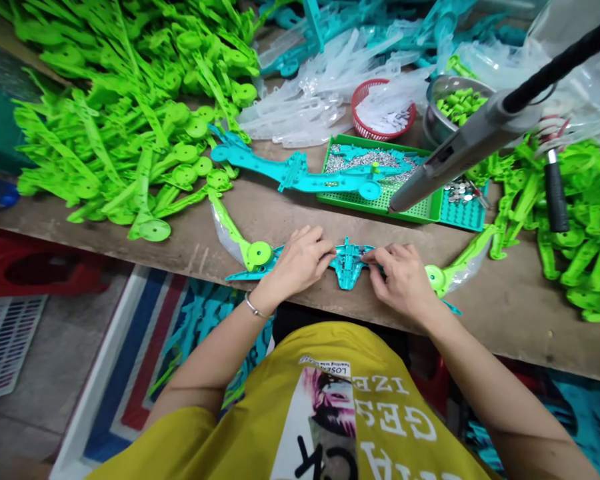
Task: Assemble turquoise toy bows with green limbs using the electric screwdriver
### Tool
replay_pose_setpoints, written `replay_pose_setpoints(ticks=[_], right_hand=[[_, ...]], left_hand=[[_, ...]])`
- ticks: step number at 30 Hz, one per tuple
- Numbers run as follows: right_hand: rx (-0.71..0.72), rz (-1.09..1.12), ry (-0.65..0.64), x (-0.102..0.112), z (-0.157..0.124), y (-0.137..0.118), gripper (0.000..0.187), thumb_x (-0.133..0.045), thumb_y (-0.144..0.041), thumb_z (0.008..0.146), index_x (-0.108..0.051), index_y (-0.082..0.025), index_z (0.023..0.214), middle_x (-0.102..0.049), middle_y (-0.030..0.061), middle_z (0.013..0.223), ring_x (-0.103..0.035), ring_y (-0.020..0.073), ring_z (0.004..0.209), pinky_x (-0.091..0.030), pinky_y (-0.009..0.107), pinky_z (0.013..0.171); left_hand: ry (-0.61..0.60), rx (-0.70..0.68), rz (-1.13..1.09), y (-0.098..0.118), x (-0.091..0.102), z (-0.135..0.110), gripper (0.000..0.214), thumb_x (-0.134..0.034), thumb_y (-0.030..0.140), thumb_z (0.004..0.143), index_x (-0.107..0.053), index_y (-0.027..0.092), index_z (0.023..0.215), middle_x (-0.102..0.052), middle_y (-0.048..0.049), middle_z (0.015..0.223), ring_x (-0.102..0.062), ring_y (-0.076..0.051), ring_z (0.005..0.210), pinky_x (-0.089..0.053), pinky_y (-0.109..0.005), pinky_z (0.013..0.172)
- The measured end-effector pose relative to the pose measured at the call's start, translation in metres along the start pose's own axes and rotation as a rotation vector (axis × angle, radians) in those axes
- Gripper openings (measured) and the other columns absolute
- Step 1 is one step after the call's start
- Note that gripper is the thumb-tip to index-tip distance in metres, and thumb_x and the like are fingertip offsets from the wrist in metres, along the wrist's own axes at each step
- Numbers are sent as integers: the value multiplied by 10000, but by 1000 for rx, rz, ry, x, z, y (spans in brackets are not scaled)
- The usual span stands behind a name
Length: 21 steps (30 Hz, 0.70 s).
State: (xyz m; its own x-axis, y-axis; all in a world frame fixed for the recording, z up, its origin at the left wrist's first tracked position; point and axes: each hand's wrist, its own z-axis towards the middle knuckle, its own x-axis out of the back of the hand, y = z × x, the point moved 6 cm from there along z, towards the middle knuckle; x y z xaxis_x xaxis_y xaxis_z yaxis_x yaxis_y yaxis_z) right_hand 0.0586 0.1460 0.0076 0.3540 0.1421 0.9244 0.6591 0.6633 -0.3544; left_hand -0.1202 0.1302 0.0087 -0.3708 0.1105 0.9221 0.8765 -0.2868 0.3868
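Note:
A turquoise plastic bow-shaped toy part point(347, 267) lies across the front of the workbench, its ribbed inner side up. A bright green limb point(259, 254) with a round disc and a clear insert is at its left end, and a matching green limb point(436, 279) is at its right end. My left hand point(303, 260), with a bracelet at the wrist, rests over the left arm of the part, fingers bent and closed on it. On the other side of the centre, my right hand point(397, 273) pinches at the part's right arm. Anything small between the fingertips is hidden.
A grey power screwdriver point(445, 147) hangs over the bench. Behind the hands lie another turquoise part point(300, 175) and a green tray point(415, 212) of small metal pieces. Green limbs point(105, 133) pile up left and right. A red basket point(357, 113) and metal bowl point(433, 130) stand behind.

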Motion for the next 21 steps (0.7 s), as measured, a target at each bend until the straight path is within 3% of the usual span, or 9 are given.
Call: replay_pose_setpoints(ticks=[3, 6, 11, 16, 18, 21], right_hand=[[-3, 1, -6, -1, 0, 0, 132, -539, -151, 901, -646, -189, 968, -720, 52, 823, -593, 225, 800, -318, 367, 766], [-9, -2, -7, 0, 1, 0, 140, -538, -146, 898, -651, -183, 971, -719, 61, 822, -591, 227, 802, -322, 368, 767], [-16, 3, -6, 0, 2, -2, 143, -539, -136, 896, -658, -183, 960, -718, 57, 802, -594, 226, 800, -325, 370, 769], [-16, -9, -13, 0, 1, -2, 139, -542, -146, 896, -656, -186, 966, -719, 54, 801, -590, 227, 797, -322, 369, 769], [-13, -14, -18, 0, 1, -1, 140, -542, -148, 896, -654, -187, 970, -718, 52, 802, -589, 225, 794, -320, 368, 766], [-12, -10, -29, 0, 1, -1, 144, -540, -142, 897, -650, -188, 979, -725, 47, 816, -599, 222, 806, -320, 368, 771]], left_hand=[[15, 123, -20, -1, -3, 4, 123, -633, 271, 944, -700, 180, 896, -697, -54, 871, -630, -220, 858, -447, -346, 779], [-7, 155, 17, 6, -7, 4, 127, -617, 245, 951, -705, 173, 894, -721, -65, 854, -661, -213, 797, -464, -324, 713], [4, 60, 140, 23, -13, -12, 231, -495, 123, 976, -713, 150, 1048, -724, -90, 906, -683, -236, 854, -529, -363, 780], [237, -3, 52, 24, -17, -35, 358, -400, 67, 987, -610, 115, 1273, -712, -140, 1158, -682, -225, 1058, -565, -368, 912], [306, -12, -2, 20, -18, -40, 330, -421, 97, 1000, -605, 129, 1272, -713, -132, 1160, -680, -207, 1077, -564, -346, 928], [292, -117, 11, 22, -20, -42, 273, -491, 206, 1013, -632, 141, 1238, -713, -136, 1197, -683, -234, 1074, -559, -394, 920]])
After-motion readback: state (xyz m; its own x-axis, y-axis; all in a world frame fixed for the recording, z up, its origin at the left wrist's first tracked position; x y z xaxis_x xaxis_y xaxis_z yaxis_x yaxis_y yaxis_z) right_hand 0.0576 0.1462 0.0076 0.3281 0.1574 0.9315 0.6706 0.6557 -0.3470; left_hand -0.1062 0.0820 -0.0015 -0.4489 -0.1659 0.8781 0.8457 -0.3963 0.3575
